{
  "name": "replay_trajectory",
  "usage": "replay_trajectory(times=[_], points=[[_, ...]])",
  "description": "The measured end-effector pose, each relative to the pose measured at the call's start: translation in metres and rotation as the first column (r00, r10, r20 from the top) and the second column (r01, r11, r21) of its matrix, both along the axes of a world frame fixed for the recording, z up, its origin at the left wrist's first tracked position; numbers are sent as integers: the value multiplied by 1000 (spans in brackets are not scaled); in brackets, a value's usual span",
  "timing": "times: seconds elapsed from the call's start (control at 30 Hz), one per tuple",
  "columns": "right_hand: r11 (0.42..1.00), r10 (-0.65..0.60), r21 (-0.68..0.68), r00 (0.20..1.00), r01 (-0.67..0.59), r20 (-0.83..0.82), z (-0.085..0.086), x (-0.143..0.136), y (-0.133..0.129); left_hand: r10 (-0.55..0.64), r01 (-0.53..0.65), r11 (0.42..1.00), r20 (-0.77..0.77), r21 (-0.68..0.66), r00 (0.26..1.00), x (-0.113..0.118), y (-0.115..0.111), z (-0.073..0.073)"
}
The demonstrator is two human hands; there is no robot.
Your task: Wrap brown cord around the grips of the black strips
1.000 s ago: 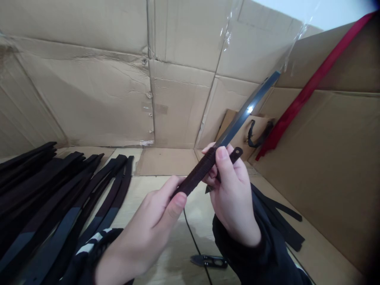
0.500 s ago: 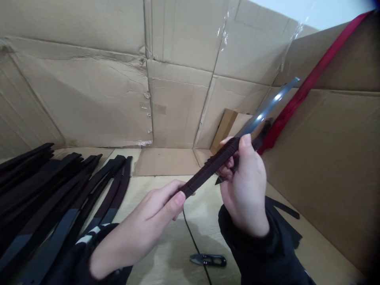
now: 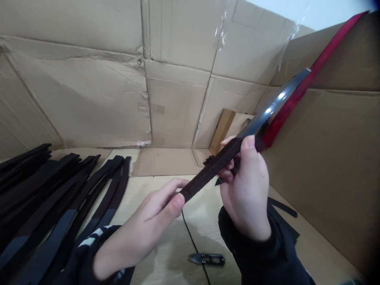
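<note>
A curved, shiny metal strip [image 3: 274, 106] slants up to the right, its lower part wrapped in dark brown ribbed cord [image 3: 212, 169]. My left hand [image 3: 148, 217] pinches the wrapped lower end between thumb and fingers. Around the upper end of the wrapping, where bare metal begins, my right hand [image 3: 247, 182] is closed, thumb on top. A small dark pointed tip shows beneath my right fingers; what it belongs to is mostly hidden. A thin black cord [image 3: 190, 233] runs down from near my left fingertips, past black thread snips [image 3: 207, 259] on the table [image 3: 166, 253].
Many dark curved strips [image 3: 68, 186] lie piled at the left. Cardboard walls [image 3: 178, 107] stand behind and at the right, with a red ribbon [image 3: 320, 65] hanging down. Behind my right hand is a small cardboard box [image 3: 221, 130]. Flat black pieces [image 3: 282, 221] lie beside my right sleeve.
The metal strip's bare end has moved up and to the right and shows a broader face. My right hand has shifted slightly right; my left hand still grips the lower end.
</note>
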State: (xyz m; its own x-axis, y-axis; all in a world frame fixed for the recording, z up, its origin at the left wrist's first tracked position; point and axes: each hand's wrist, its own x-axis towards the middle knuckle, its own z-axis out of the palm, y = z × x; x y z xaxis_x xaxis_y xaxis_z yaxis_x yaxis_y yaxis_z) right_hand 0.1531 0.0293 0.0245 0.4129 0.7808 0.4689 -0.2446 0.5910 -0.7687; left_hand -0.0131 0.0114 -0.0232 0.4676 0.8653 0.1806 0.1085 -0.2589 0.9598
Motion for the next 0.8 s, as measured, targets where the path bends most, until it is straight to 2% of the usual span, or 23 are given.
replay_trajectory(times=[0.13,0.23,0.37,0.5,0.63,0.8], points=[[996,88,2,993,-88,78,-4,0,-4,36,-35,999,-45,13,998,-3,0,-7],[991,131,-26,983,-129,130,-12,0,-10,46,-39,996,-88,75,995,-2,0,-1],[977,204,-100,968,-190,148,-27,0,-18,3,37,981,-207,191,978,2,0,11],[960,268,-133,950,-248,161,-36,1,-22,50,30,959,-272,282,961,3,-1,12],[957,287,-96,945,-274,156,-38,1,-26,113,17,929,-328,369,938,3,-1,10],[929,364,3,911,-371,193,-41,1,-34,206,-16,865,-326,501,922,2,-2,10]])
